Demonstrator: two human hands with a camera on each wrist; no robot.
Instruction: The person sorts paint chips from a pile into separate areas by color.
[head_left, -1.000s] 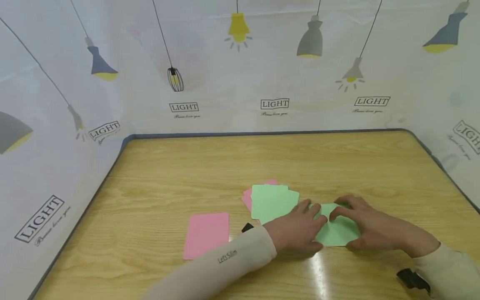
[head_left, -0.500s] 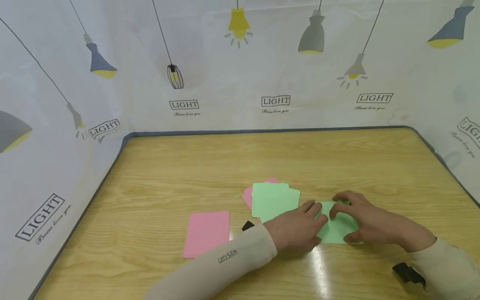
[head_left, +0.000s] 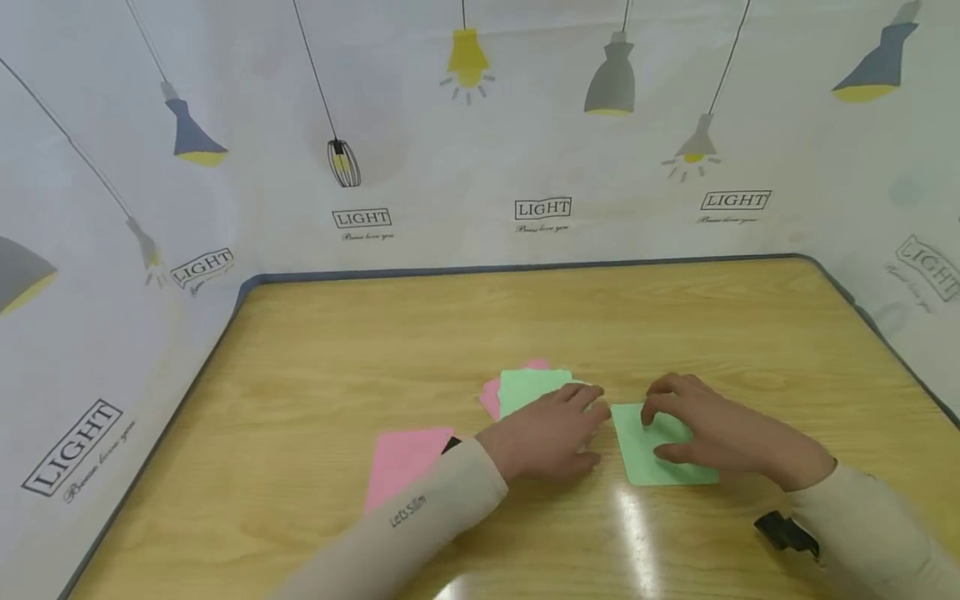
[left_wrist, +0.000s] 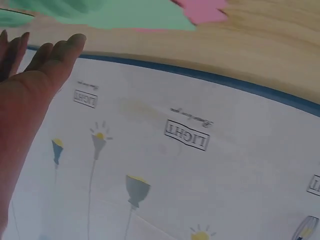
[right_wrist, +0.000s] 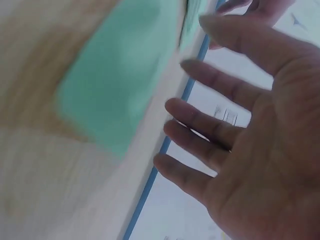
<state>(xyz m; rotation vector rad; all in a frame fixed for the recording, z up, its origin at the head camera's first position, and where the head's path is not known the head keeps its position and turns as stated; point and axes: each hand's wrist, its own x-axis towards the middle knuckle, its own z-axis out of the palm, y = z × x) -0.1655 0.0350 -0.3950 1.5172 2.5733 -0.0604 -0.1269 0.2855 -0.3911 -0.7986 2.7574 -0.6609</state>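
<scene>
Over one green card (head_left: 632, 446), my right grip (head_left: 708, 429) hangs spread and empty; near the green pile (head_left: 525, 388), my left grip (head_left: 547, 435) likewise.

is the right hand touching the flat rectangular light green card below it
Apart: the right wrist view shows tabletop between the right hand and the card.

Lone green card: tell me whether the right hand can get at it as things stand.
Probably yes. The right hand hovers over the green card, holding nothing. Nothing lies on the card, and the left hand is off to one side, so the way looks free.
</scene>
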